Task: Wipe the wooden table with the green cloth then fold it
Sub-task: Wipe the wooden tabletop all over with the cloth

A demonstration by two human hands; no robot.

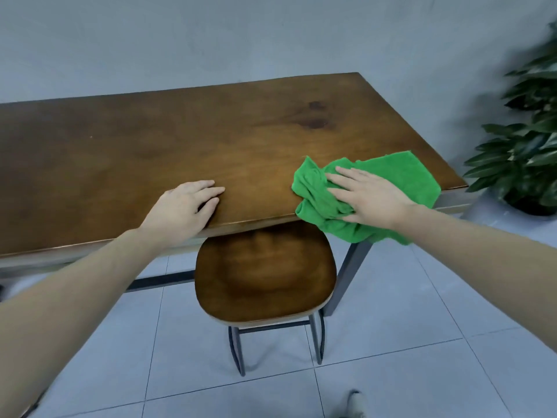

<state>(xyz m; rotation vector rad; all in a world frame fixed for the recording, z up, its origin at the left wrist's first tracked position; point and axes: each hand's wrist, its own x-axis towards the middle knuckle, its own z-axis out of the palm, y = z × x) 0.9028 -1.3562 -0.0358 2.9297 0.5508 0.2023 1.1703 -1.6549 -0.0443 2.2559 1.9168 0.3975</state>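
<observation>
One long wooden table [187, 137] fills most of view, against grey wall, tile floor below. Big leafy plant [524, 140] off right end, kinda blurry. Wooden stool [265, 273] tucked half under near edge, between both arms. Green cloth [379, 179] bunched up at table's near right corner, part of it drooping over edge. Right hand [367, 197] flat on top of cloth, fingers straight, pressing, not gripping. Left hand [187, 206] resting on near edge of bare wood, fingers relaxed, holding nothing.
</observation>
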